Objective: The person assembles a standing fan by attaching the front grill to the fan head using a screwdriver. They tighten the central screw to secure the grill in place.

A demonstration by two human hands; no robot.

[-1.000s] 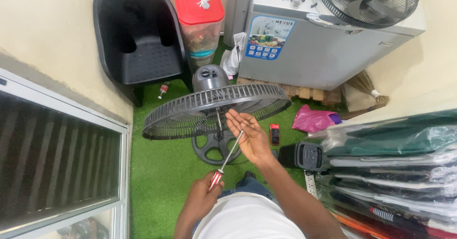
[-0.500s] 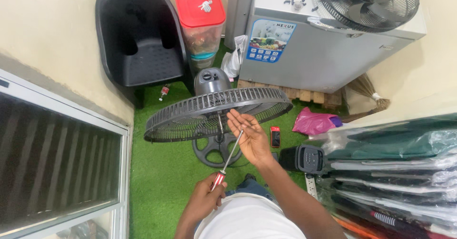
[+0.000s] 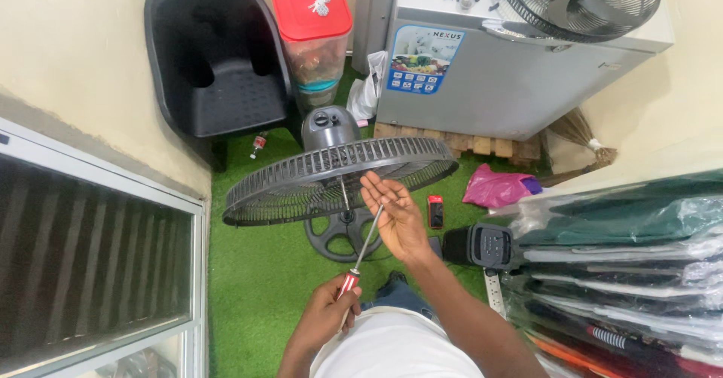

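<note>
Landmark: standing fan's rear grille, dark grey, round, tilted nearly flat, on green artificial turf.

Chest freezer, grey, beyond and right of the grille; sits on a wooden pallet. A second fan grille lies on its lid.

Black plastic chair, beyond and left of the grille, against the wall.

Clear container with red lid, just beyond the grille, between chair and freezer.

Fan motor housing, dark grey, touching the grille's far edge.

Fan base, round, spoked, under the grille on its near side.

Pink plastic bag, right of the grille. Small black speaker-like box, near right of the grille.

Right hand: palm up, fingers spread and loosely open, at the grille's near rim; screwdriver shaft lies across the fingers, not clamped.

Left hand: nearer than the grille, fingers curled closed on the red-and-white handle.

Screwdriver: long, slanted, tip toward the grille's centre; tip contact cannot be told.

Red phone, on the turf just right of the right hand.
</note>
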